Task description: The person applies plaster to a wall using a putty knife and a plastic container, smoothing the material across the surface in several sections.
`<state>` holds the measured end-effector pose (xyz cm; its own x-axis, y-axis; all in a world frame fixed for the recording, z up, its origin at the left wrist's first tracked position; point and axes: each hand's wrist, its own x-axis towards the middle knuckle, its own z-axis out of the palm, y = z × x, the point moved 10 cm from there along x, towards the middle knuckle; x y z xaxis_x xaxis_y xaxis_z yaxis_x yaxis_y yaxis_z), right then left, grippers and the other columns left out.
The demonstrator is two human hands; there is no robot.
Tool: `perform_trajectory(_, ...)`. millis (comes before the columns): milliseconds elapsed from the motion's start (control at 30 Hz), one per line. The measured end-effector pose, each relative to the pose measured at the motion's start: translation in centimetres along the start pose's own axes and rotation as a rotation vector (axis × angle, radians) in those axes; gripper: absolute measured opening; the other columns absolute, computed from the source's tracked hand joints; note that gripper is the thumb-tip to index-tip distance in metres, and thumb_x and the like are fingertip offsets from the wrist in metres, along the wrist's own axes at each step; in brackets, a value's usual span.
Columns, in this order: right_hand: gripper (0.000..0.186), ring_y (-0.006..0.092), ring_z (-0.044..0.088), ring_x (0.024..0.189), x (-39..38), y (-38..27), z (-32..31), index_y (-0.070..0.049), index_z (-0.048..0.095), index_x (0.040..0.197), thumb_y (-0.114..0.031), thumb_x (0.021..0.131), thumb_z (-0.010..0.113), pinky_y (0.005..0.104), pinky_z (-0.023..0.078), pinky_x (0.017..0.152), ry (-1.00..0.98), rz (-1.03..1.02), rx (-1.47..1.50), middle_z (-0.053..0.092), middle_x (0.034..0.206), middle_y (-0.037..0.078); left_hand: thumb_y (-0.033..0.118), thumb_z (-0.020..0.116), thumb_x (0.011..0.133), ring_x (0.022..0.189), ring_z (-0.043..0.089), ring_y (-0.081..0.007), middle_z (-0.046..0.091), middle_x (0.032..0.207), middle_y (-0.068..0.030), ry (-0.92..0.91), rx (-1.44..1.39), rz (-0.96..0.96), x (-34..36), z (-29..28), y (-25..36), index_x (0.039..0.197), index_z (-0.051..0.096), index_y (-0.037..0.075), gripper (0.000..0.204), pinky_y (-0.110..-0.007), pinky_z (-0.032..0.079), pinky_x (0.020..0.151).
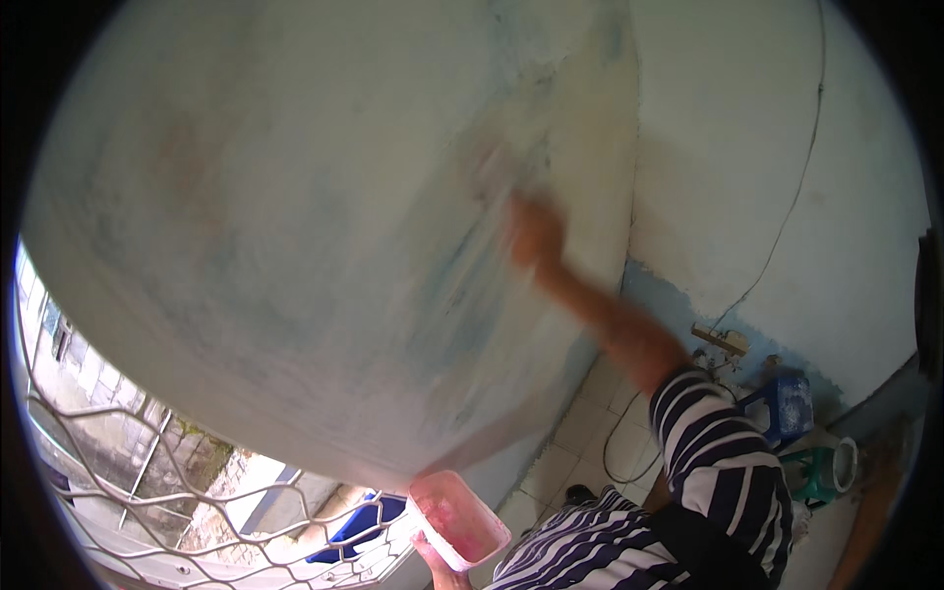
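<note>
1. Surface: broad pale wall [295, 197] fills most of the head view, its lower-left edge bowed by the lens. Coating uneven: whitish overall, blue-grey streaks near the right hand, a yellowish zone toward the corner, a faint brownish patch at left.
2. Right hand [536, 231]: at the wall, arm extended, strongly blurred. A pale smudge shows just beyond the fingers; cannot tell whether it is a held tool, nor how far the fingers are closed.
3. Left hand [433, 559]: at the lower edge, gripping a pink tub [459, 521] by its side. Tub is rectangular, open-topped, tilted, with pinkish-white residue inside; it sits low in front of the wall, beside the grille.
4. Adjoining wall [728, 147], right of the corner: pale above, with an irregular blue area low down. A thin dark cable [808, 147] hangs down it to a beige bar-shaped fitting [721, 339].
5. Floor [580, 433]: light square tiles. Nearby stand a blue stool [787, 408] with whitish smears and a green stool [811, 479].
6. Lower left: white wavy-barred grille [167, 497]; beyond it, bright daylight, masonry and a blue object [356, 528], kind unclear.
7. Clothing: striped sleeve [718, 418] on the right arm.
</note>
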<state>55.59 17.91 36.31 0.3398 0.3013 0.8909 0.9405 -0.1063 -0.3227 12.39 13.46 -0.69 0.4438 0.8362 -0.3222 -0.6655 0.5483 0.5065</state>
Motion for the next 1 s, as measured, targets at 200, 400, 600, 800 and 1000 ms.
perform_trajectory(200, 0.03, 0.0315, 0.065, 0.077, -5.2, -5.6, -7.1, -0.006, 0.062, 0.101, -0.012, 0.073, 0.066, 0.0419, 0.052, 0.067, 0.096, -0.381, 0.427, 0.065, 0.09, 0.016, 0.057, 0.041, 0.087, 0.12, 0.05, -0.0324, 0.051, 0.132, -0.0106, -0.076, 0.14, 0.081, 2.8, 5.5, -1.2, 0.139, 0.043, 0.012, 0.069, -0.052, 0.043, 0.1)
perform_trajectory(400, 0.013, 0.0131, 0.055, 0.059, 12.3, 12.4, -6.7, 0.002, 0.058, 0.094, -0.004, 0.083, 0.055, 0.0268, 0.046, 0.054, 0.234, 0.233, 0.454, 0.056, 0.066, 0.006, 0.052, 0.031, 0.091, 0.119, 0.051, -0.0327, 0.051, 0.131, -0.0094, -0.059, 0.004, -0.018, 3.6, 5.6, -4.0, 0.133, 0.047, 0.011, 0.061, -0.054, 0.045, 0.098)
perform_trajectory(600, 0.033, 0.0298, 0.064, 0.098, -7.8, -11.3, -5.6, -0.006, 0.062, 0.112, -0.019, 0.081, 0.06, 0.0452, 0.047, 0.092, -0.021, -0.635, 0.36, 0.054, 0.136, 0.019, 0.044, 0.028, 0.094, 0.117, 0.053, -0.029, 0.054, 0.127, -0.0084, 0.09, 0.211, 0.099, 4.0, 7.8, -5.4, 0.136, 0.046, 0.011, 0.056, -0.048, 0.045, 0.097)
perform_trajectory(800, 0.017, 0.0173, 0.053, 0.065, -0.9, 6.9, -4.8, -0.007, 0.061, 0.097, -0.011, 0.08, 0.06, 0.0339, 0.043, 0.057, 0.049, 0.121, 0.923, 0.057, 0.076, 0.003, 0.042, 0.03, 0.095, 0.112, 0.055, -0.0276, 0.057, 0.121, -0.008, 0.111, 0.128, 0.048, 4.0, 10.3, -6.9, 0.134, 0.048, 0.01, 0.053, -0.046, 0.047, 0.093)
perform_trajectory(1000, 0.029, 0.014, 0.051, 0.055, 5.1, 13.4, -2.2, -0.002, 0.062, 0.103, 0.006, 0.076, 0.056, 0.0296, 0.044, 0.052, 0.283, 0.156, 0.282, 0.053, 0.065, 0.005, 0.04, 0.038, 0.094, 0.105, 0.058, -0.0245, 0.059, 0.114, -0.0063, 0.168, 0.158, 0.075, 2.6, 11.0, -7.6, 0.121, 0.055, 0.011, 0.044, -0.043, 0.051, 0.086)
